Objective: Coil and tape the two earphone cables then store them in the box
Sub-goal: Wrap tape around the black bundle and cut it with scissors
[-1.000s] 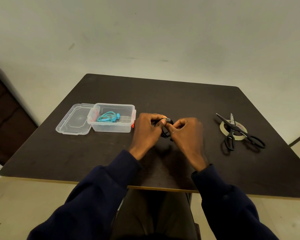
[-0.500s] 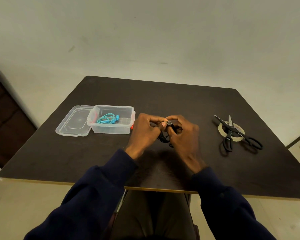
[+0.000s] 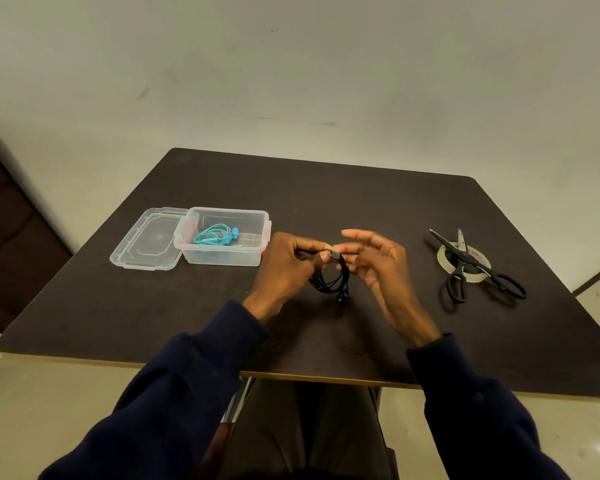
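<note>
A coiled black earphone cable (image 3: 330,283) hangs from my left hand (image 3: 286,268), which pinches it at the top where a small piece of tape shows. My right hand (image 3: 378,266) is just to the right of the coil, fingers spread, holding nothing. A clear plastic box (image 3: 222,258) stands to the left on the dark table (image 3: 326,195). Coiled teal earphones (image 3: 215,235) lie inside it. The box's clear lid (image 3: 146,242) lies flat beside it on the left.
Black scissors (image 3: 465,268) lie across a roll of clear tape (image 3: 445,263) at the right side of the table. A wall stands close behind the table's far edge. My knees are under the near edge.
My right hand has let go of the black coil, opened its fingers and drawn slightly right. The left hand keeps its pinch on the coil.
</note>
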A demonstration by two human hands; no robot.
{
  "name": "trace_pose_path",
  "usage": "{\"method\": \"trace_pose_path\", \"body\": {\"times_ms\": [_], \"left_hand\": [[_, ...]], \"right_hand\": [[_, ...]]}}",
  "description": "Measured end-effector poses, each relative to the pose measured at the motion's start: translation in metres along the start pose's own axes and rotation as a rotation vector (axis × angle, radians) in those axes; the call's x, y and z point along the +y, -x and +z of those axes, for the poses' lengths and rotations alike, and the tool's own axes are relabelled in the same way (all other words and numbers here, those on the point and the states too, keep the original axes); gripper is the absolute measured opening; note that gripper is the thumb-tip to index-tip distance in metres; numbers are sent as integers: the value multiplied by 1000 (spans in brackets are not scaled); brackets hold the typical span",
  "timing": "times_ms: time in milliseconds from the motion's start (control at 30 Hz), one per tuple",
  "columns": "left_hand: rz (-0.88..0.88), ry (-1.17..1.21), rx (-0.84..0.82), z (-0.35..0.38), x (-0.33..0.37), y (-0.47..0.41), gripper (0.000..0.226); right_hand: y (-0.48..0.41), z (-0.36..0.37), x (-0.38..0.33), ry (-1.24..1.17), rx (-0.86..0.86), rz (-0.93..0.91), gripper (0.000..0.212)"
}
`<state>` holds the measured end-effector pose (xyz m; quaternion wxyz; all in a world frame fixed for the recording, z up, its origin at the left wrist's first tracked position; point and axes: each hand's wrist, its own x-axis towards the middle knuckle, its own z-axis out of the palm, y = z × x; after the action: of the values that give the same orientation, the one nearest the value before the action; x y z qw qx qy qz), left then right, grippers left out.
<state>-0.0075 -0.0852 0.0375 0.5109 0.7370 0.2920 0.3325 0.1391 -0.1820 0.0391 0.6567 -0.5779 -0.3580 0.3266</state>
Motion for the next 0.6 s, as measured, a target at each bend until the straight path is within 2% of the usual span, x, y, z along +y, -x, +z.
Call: {"method": "trace_pose_path", "body": {"times_ms": [67, 267, 500, 600], "left_hand": [[-1, 1, -8, 0, 0, 1, 16], [7, 4, -34, 1, -2, 3, 17], [-103, 142, 30, 2, -2, 7, 17], [-32, 27, 85, 4, -2, 10, 16]], "right_hand": [[-2, 0, -4, 10, 22, 34, 30], [-5, 1, -7, 81, 51, 70, 39], [1, 13, 2, 27, 210, -14, 34], [0, 15, 4, 55, 218, -36, 33]]}}
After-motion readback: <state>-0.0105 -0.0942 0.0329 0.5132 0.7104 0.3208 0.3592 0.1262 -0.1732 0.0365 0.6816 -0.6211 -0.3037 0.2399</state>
